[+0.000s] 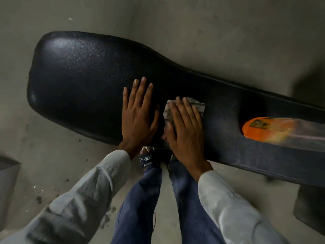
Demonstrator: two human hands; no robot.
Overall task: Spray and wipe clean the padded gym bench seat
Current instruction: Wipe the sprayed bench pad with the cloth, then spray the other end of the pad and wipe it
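The black padded bench seat [79, 81] runs from the wide end at upper left to the narrow end at right. My left hand [139, 113] lies flat on the pad with fingers spread and holds nothing. Just to its right, my right hand [184, 127] presses flat on a folded grey cloth [198, 106], which shows beyond the fingertips and beside the thumb. An orange spray bottle [260, 129] lies on its side on the pad to the right, blurred toward its far end.
A grey concrete floor [52, 155] with dark spots surrounds the bench. My legs in blue jeans and a sandalled foot [146, 158] stand against the bench's near edge. Dark objects sit at the left edge [7, 176] and lower right [309, 206].
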